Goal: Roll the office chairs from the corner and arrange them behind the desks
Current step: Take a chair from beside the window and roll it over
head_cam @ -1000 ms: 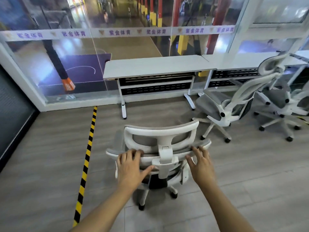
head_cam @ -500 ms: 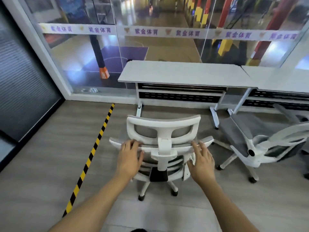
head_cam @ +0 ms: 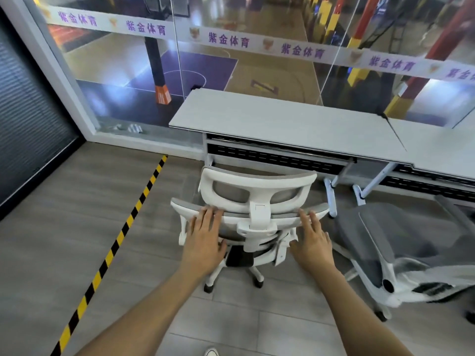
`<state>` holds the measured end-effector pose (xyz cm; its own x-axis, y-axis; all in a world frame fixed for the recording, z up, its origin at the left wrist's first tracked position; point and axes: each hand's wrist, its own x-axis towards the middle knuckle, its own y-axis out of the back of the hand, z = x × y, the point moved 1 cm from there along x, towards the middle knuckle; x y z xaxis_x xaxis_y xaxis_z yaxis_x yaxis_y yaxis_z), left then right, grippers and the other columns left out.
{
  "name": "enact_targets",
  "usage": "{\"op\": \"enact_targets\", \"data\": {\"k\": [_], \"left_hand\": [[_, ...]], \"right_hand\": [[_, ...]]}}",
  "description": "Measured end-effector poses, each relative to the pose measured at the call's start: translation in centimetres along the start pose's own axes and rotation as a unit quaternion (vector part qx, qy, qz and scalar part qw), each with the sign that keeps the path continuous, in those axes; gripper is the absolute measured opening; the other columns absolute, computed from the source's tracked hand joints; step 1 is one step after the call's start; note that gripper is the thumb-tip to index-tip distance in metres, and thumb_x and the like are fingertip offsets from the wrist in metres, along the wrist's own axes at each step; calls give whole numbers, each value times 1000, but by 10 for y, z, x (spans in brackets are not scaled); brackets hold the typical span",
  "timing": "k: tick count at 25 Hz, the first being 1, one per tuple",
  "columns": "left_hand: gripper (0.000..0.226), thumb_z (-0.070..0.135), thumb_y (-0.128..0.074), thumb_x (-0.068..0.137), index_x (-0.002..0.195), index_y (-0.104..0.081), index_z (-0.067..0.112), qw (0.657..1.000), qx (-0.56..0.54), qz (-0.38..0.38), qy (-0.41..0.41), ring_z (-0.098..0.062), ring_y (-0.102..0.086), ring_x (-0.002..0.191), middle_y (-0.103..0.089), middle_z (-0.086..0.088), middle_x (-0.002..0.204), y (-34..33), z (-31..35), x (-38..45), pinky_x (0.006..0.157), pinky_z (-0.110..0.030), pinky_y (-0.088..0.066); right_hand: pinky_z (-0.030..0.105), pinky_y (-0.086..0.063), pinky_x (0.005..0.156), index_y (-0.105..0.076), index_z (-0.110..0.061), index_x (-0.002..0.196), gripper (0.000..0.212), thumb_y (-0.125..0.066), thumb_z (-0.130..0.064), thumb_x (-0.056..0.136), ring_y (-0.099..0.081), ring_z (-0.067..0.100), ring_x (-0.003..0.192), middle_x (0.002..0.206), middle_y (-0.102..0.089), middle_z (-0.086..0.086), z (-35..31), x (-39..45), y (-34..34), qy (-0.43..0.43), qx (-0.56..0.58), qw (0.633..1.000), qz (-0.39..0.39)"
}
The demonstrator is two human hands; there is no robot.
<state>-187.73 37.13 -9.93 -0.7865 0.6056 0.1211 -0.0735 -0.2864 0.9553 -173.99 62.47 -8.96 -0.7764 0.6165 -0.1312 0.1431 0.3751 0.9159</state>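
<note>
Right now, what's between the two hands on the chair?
In the head view, the chair's white headrest post stands between the left hand and the right hand.

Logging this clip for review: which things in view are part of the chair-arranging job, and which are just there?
Part of the job:
white chair, pressed by left hand and right hand
left desk
right desk
second chair, beside it

Just there:
striped floor tape
glass wall

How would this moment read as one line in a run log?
step: pushing chair toward left desk | left hand: flat on backrest | right hand: flat on backrest | second chair: at right
</note>
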Motion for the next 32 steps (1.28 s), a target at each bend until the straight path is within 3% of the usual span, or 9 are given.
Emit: {"op": "enact_targets", "data": {"k": [4,9,13,16,20,23,26,28,32], "left_hand": [[86,37,-57,86,156,-10,22,1000,8,-21,18,-26,-5,152,-12,-4,164,0,10,29,124,-45,-11],[89,40,-53,92,157,4,21,995,27,-63,73,-28,1,153,5,-2,166,2,31,38,123,-45,-9],[75,41,-47,96,157,-6,27,988,8,-57,143,-29,-6,152,-4,-3,166,10,63,21,121,-49,-16],[65,41,-47,96,153,-18,32,981,-5,9,193,-30,-19,148,-19,-4,163,23,108,-11,115,-49,-27],[55,39,-51,90,143,-38,29,964,20,94,250,-29,-38,137,-40,-4,150,44,162,-73,107,-48,-38],[51,43,-48,88,138,-45,29,940,51,138,307,-26,-42,132,-43,-1,149,60,180,-133,102,-44,-41],[50,47,-40,88,135,-45,30,900,69,164,398,-25,-40,133,-41,2,150,85,186,-205,102,-44,-39],[50,47,-39,87,133,-46,31,869,74,185,452,-26,-39,133,-40,3,149,101,186,-253,102,-46,-38],[43,42,-49,89,130,-49,30,806,80,229,541,-26,-38,135,-42,3,148,124,184,-368,104,-44,-36]], "right_hand": [[50,-24,119,-11,-40,155,85,-62,-30,89,-34,33,143,167,-6,1,1,32,7,2,-1,1000,-5],[47,-20,118,-22,-35,155,73,-58,-36,92,-27,29,147,164,-23,3,13,47,25,50,-38,998,30],[48,-22,118,-33,-27,153,66,-58,-34,92,-31,28,145,158,-36,4,22,46,37,122,-36,991,32],[50,-29,115,-44,-24,145,58,-60,-28,90,-41,29,137,148,-48,5,22,39,47,226,2,974,16],[48,-36,111,-59,-20,132,45,-64,-22,88,-50,30,129,141,-55,6,1,5,56,390,97,916,9],[49,-38,109,-63,-20,128,40,-61,-25,89,-51,29,128,141,-55,5,-29,-36,52,475,140,869,-9],[51,-37,109,-59,-21,132,47,-53,-35,88,-50,27,128,142,-53,3,-63,-95,40,552,148,818,-57],[48,-37,109,-59,-21,133,48,-58,-32,86,-51,27,126,142,-53,3,-88,-139,32,593,151,787,-75],[47,-35,110,-58,-23,133,48,-56,-33,86,-50,25,127,140,-54,0,-134,-247,11,663,149,725,-116]]}}
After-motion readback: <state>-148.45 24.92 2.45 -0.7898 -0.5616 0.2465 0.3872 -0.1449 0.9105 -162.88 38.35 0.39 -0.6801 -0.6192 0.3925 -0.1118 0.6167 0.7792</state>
